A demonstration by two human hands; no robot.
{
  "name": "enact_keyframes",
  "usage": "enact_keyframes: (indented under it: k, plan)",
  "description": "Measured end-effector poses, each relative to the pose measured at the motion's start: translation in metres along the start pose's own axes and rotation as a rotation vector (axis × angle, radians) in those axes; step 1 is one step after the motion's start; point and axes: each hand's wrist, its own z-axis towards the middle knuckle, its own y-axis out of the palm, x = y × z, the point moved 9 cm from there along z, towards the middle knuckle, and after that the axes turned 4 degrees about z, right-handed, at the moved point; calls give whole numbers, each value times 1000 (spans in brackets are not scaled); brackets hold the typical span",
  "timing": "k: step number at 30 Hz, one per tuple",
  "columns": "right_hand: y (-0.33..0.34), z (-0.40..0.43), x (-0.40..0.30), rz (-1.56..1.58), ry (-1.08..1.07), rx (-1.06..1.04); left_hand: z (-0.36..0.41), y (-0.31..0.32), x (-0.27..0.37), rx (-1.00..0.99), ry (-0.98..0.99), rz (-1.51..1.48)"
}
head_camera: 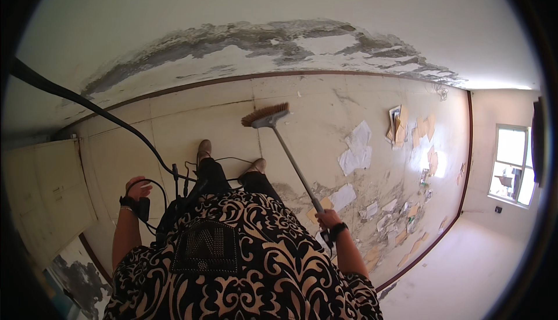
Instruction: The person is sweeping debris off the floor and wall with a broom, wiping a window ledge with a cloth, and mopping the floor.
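Note:
My right hand [329,219] is wrapped around the upper end of a grey broom handle [292,158]. The handle slants away to a broom head [266,118] with reddish-brown bristles, near the floor ahead of my shoes [204,148]. Off to the left, my left hand [138,188] hangs in the air with loosely curled, parted fingers and no object seen in it. A thin black cable [162,189] loops close beside that hand, and a dark device is strapped at the wrist.
White paper sheets [356,150] and brown cardboard pieces [399,126] lie on the floor to the right, with smaller scraps beyond. A wall with peeling paint [261,43] runs ahead. Pale cabinet doors [48,180] stand left. A thick black cable [100,108] crosses the upper left.

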Motion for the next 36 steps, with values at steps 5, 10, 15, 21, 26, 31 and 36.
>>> enact_keyframes:
  k: [5, 10, 15, 21, 26, 31, 36]
  plan:
    - [66, 13, -63, -272, -71, 55, -20, -13, 70, 70, 88, 260]
    - [104, -12, -83, -594, -186, 88, 4, -97, 64, 113, 54, -3]
    - [154, -67, -147, -432, -154, 66, 46, -144, 21, -11, 57, 170]
    - [268, -29, -271, -892, -809, -1, 29, -141, 11, 74, -124, -154]
    - [373, 10, -359, -1075, -850, -30, 25, -156, 17, 91, -89, -98]
    - [415, 48, -388, -1048, -749, -72, 18, -190, -6, 149, -60, -154]
    - [349, 55, -360, -931, -475, -120, 53, -206, -42, 6, -98, -64]
